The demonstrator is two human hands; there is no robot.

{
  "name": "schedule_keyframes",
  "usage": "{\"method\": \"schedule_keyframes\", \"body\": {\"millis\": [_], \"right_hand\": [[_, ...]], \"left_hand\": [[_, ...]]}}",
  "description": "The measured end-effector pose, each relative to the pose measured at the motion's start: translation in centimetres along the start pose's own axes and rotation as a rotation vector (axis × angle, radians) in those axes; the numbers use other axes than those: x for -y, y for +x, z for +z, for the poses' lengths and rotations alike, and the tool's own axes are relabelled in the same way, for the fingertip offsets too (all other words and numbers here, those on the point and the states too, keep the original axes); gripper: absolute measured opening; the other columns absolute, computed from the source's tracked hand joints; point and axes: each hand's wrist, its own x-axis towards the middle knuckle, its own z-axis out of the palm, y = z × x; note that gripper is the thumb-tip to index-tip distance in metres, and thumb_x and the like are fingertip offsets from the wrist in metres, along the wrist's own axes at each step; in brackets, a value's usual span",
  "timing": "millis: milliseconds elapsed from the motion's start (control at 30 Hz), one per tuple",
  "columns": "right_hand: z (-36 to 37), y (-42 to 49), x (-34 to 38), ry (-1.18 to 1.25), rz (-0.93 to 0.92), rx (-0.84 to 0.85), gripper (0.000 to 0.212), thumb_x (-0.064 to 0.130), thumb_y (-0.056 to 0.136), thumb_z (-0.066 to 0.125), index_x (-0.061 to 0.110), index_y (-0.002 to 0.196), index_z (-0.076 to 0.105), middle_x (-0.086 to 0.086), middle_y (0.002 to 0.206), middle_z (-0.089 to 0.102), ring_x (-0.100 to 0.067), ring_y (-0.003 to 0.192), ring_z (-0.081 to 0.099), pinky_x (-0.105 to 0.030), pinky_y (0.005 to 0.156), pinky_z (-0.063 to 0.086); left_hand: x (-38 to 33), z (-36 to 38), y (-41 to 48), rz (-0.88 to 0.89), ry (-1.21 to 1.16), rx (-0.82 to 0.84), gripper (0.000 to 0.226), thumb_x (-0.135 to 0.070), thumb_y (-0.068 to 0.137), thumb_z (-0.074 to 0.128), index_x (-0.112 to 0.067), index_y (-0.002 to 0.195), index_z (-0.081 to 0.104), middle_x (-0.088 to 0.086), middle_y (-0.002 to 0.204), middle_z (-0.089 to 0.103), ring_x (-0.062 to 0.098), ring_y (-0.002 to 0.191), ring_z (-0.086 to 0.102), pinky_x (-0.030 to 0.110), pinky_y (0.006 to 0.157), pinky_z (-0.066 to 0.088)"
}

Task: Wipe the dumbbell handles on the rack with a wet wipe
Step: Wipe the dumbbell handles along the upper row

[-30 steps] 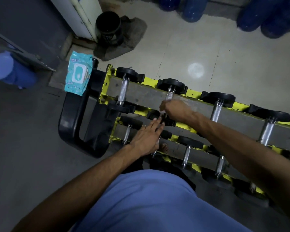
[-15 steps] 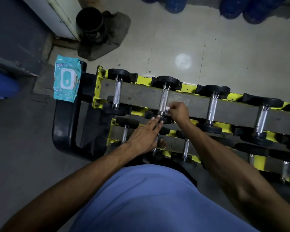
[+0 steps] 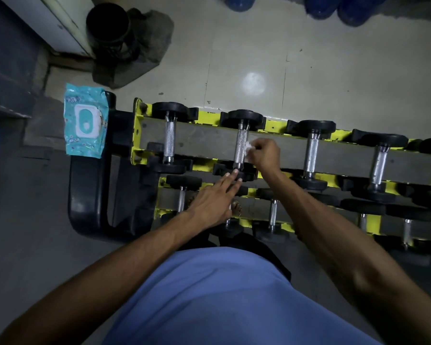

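Right hand (image 3: 264, 155) pinches 1 wet wipe (image 3: 248, 146) against 1 dumbbell handle (image 3: 240, 148).

**A small weights room**

A two-tier rack (image 3: 274, 127) with yellow-painted rails stands on a pale tiled floor (image 3: 334, 70). Each tier carries a row of dumbbells (image 3: 169, 143) with black heads and knurled metal grips, which marks the place as a gym or workout room. Large blue containers (image 3: 356, 11) line the far edge. A black bin (image 3: 108, 26) stands by a wall corner, and a teal pack of wipes (image 3: 85, 120) lies at the rack's black end frame.
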Motion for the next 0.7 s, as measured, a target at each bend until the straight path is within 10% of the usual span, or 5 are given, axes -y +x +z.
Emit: {"method": "schedule_keyframes", "body": {"millis": [300, 700], "right_hand": [[2.0, -0.1, -0.3, -0.005, 0.097, -0.131, 0.013, 0.022, 0.088, 0.068, 0.014, 0.089, 0.078, -0.004, 0.082, 0.077, -0.022, 0.079, 0.073, -0.039, 0.077, 0.06], [3.1, 4.2, 1.8, 0.629, 0.385, -0.216, 0.02, 0.002, 0.092, 0.062, 0.02, 0.083, 0.066, -0.005, 0.09, 0.071, -0.023, 0.079, 0.066, -0.036, 0.071, 0.056]], "left_hand": [[1.1, 0.0, 0.2, 0.053, 0.018, -0.019, 0.088, -0.027, 0.094, 0.064, -0.011, 0.165, 0.015, 0.009, 0.174, -0.008, 0.027, 0.159, 0.01, 0.046, 0.117, 0.041], [1.8, 0.0, 0.5, 0.098, 0.036, 0.01, 0.092, -0.027, 0.092, 0.065, -0.011, 0.165, 0.011, 0.011, 0.174, -0.009, 0.029, 0.159, 0.009, 0.048, 0.12, 0.035]]}}
